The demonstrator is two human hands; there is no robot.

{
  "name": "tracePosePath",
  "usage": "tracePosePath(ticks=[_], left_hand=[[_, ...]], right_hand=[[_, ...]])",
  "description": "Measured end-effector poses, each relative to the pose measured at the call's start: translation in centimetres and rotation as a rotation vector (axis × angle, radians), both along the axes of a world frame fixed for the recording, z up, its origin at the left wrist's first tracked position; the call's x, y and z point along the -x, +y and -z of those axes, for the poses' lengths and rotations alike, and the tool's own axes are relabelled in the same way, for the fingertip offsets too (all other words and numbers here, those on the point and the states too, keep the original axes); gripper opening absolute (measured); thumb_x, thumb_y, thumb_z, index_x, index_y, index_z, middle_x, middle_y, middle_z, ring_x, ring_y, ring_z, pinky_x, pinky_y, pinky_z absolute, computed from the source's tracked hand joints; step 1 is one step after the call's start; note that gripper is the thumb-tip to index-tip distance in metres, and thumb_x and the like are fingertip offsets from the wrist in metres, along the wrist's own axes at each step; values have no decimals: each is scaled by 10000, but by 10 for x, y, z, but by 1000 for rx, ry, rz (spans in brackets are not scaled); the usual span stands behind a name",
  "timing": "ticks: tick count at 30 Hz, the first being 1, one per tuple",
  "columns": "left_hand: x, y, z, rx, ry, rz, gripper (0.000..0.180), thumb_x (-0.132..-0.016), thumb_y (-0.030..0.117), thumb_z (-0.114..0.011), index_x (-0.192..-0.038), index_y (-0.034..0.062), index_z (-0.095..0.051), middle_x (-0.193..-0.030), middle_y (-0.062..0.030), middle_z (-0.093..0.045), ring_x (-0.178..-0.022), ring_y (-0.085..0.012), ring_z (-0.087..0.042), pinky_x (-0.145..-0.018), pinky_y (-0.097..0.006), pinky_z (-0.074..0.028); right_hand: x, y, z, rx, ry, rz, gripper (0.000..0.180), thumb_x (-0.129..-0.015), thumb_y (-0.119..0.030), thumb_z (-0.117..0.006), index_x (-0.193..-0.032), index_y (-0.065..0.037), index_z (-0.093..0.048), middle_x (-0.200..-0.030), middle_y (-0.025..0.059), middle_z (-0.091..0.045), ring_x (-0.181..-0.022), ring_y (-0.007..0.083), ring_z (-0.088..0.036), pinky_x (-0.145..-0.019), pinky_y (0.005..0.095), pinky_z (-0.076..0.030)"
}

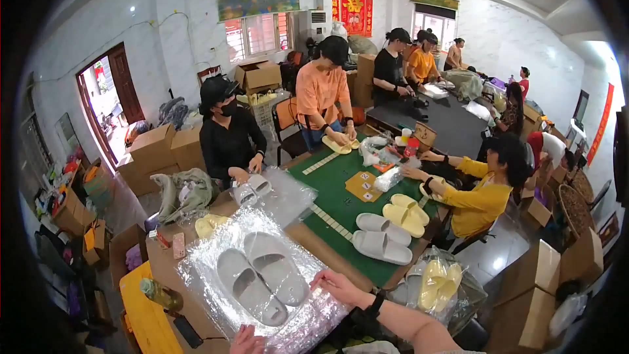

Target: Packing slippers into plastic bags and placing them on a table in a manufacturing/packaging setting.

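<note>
A pair of grey slide slippers (272, 278) lies side by side on a stack of shiny clear plastic bags (196, 252) in front of me. At the bags' right edge, beside the right slipper's toe end, my right hand (342, 290) is closed with its fingertips pinching the plastic. My left hand (247, 342) is at the near edge of the stack, below the slippers; its visible fingers lie apart on the plastic, and the rest is cut off by the picture's lower edge.
Several grey slippers (382, 247) and yellow slippers (405, 215) sit on the green table (334, 206). Co-workers handle slippers around it. A bottle (160, 294) and pink phone (178, 245) lie left; bagged yellow slippers (438, 285) and cardboard boxes (524, 295) stand right.
</note>
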State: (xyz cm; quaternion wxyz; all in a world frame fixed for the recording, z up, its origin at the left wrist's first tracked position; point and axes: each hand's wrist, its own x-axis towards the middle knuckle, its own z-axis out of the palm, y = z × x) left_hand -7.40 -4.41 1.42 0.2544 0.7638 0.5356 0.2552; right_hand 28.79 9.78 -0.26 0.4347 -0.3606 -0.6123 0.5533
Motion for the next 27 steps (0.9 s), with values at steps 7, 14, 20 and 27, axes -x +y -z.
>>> tracePosePath(ticks=[7,14,20,27], left_hand=[[-8,-2,2,-442,194,-100,211,-907,55,-607,-1057,35,-755,-873,-127,-741,-946,-297,-696,-936,-403,-512],[-17,23,38,-102,-377,-578,180,-945,147,-639,-892,-12,-704,-855,-118,-693,-803,-251,-655,-742,-350,-508],[-22,47,37,125,-435,-756,298,-947,261,-636,-817,-3,-687,-718,-166,-663,-692,-288,-645,-658,-389,-487],[-34,49,11,171,-273,-844,330,-871,279,-680,-749,-26,-644,-633,-114,-630,-587,-187,-594,-576,-360,-463]], right_hand=[[6,4,-5,56,-117,17,124,-1037,-133,-540,-1092,-60,-624,-1043,10,-647,-1018,110,-583,-918,290,-472],[7,16,-7,55,-159,275,154,-1010,-148,-593,-1000,-7,-655,-811,28,-685,-744,100,-644,-659,253,-498],[32,37,11,-52,-302,527,149,-923,-171,-679,-911,-22,-681,-696,89,-680,-631,181,-682,-602,318,-515],[45,20,26,-293,-680,665,196,-849,-174,-703,-1023,-85,-688,-982,148,-689,-919,326,-655,-788,451,-495]])
